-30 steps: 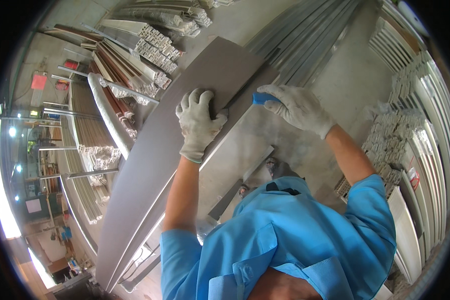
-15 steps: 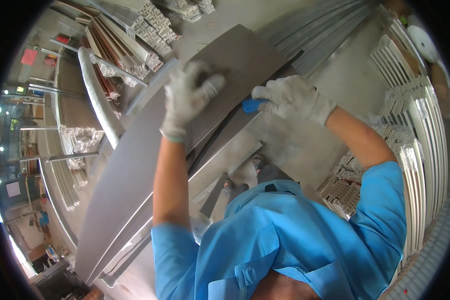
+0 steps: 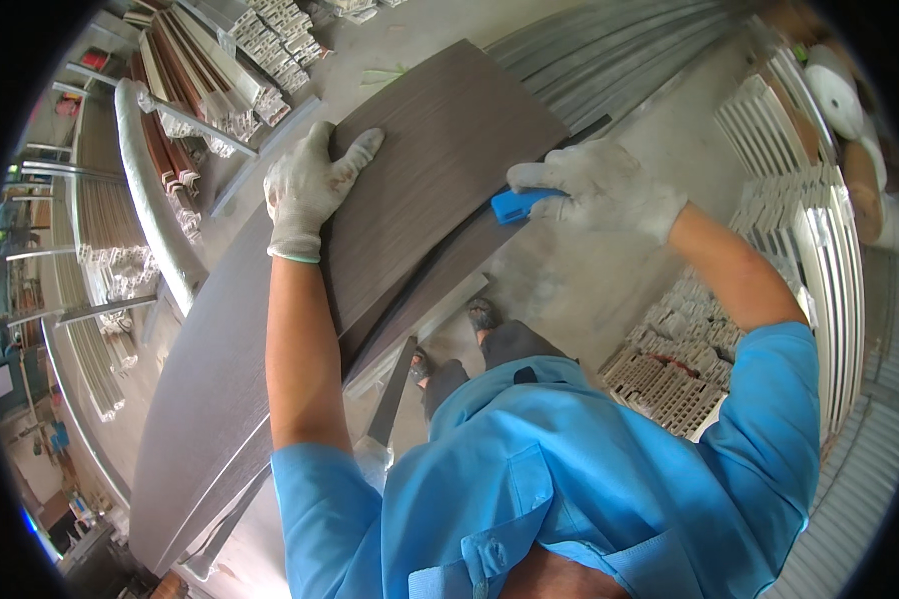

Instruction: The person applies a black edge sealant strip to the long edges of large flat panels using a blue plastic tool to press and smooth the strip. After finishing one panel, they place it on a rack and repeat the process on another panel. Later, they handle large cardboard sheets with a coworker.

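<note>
1. Largest, filling the middle of the view: a long dark brown-grey panel (image 3: 440, 160), lying broad face up between both hands, long axis slanting from lower left to upper right.
2. Beyond the upper right end: a bundle of long grey profiles (image 3: 619, 50), laid with much the same slant.
3. Along the near edge of the panel, on the body side: a narrow dark strip (image 3: 457, 262), nearly parallel to that edge, with a black gap between over part of the length. Cannot tell, from this angle, a joined strip from a loose one lying lower down.
4. At the far edge of the panel: left hand (image 3: 310, 190), gloved, well apart from the strip, thumb spread wide over the broad face. Cannot tell a clasp around the edge from a plain rest on top.
5. On the opposite side, just off the near edge: right hand (image 3: 609, 190), gloved, reaching in from the right, clearly the nearer hand to strip and gap. Wrapped tightly around a handle.
6. Smallest: blue tool (image 3: 512, 207), clasped in the right hand, free end poking out leftward. From that grip, panel edge just to the upper left, strip running away toward the lower left. Tool axis close to sideways in the view, so crossing the slant rather than following it. Cannot tell touching the strip from hovering over it.
</note>
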A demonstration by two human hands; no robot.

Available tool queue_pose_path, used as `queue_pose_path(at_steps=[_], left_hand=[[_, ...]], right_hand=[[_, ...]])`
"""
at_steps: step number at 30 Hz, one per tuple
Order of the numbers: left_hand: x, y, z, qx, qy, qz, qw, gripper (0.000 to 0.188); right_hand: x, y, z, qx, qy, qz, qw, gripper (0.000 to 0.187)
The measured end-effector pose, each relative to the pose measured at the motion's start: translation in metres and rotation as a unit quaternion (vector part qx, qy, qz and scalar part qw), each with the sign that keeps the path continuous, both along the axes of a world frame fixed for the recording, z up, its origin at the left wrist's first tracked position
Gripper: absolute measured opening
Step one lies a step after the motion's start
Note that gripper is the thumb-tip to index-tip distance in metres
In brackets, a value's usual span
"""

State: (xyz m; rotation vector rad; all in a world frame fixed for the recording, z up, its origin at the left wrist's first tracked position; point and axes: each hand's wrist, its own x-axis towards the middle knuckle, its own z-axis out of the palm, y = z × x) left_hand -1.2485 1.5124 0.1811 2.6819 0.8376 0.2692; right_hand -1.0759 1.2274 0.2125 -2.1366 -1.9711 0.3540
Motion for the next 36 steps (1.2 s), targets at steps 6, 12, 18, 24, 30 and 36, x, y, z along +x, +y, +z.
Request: queue_pose_path(at_steps=[6,12,18,24,30,36], left_hand=[[-0.001,0.001,-0.003,-0.004,0.004,0.005,1.0,0.075],[0.002,-0.003,0.005,-0.024,0.037,0.026,0.999,0.076],[-0.001,0.007,-0.002,0.017,0.017,0.003,1.0,0.076],[0.036,-0.022,-0.011,0.079,-0.103,-0.148,0.98,0.085],[0.117,-0.101,0.0,0.106,-0.031,-0.371,0.922,0.075],[0.14,-0.118,0.005,0.073,0.077,-0.382,0.918,0.055]], right_hand=[[0.029,-0.01,0.007,-0.035,0.016,-0.031,0.999,0.034],[0.061,-0.037,0.008,-0.066,-0.085,-0.086,0.99,0.042],[0.147,-0.09,0.033,0.104,-0.012,-0.418,0.902,0.061],[0.097,-0.106,-0.031,0.226,0.311,-0.497,0.778,0.059],[0.049,-0.038,-0.052,0.188,0.522,-0.467,0.689,0.044],[0.059,-0.012,-0.078,0.198,0.484,-0.48,0.705,0.038]])
